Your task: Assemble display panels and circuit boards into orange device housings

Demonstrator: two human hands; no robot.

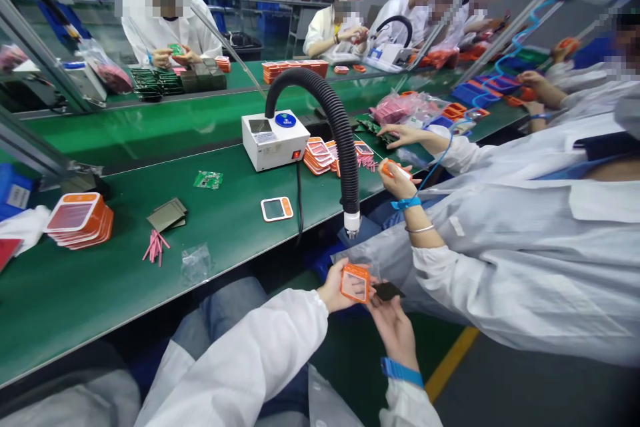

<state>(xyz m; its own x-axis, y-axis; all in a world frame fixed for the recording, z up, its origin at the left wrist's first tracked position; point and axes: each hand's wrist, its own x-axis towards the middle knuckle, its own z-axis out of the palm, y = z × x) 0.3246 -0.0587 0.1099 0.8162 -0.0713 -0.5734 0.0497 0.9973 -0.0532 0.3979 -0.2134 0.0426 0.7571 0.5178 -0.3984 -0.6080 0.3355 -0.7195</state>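
Green desk (235, 227), ahead. Left hand (333, 289): gripping orange casing (355, 283). Right hand (395, 328): pinching dark panel (389, 291), best kept by its edges.

We hold a frame (355, 283), orange, round-cornered and see-through in the middle, its face tilted toward us, just beside a thin, dark panel (389, 291).

Green bench (235, 203) under orange frames (80, 221)

Left hand (334, 288) just beside right hand (397, 328)
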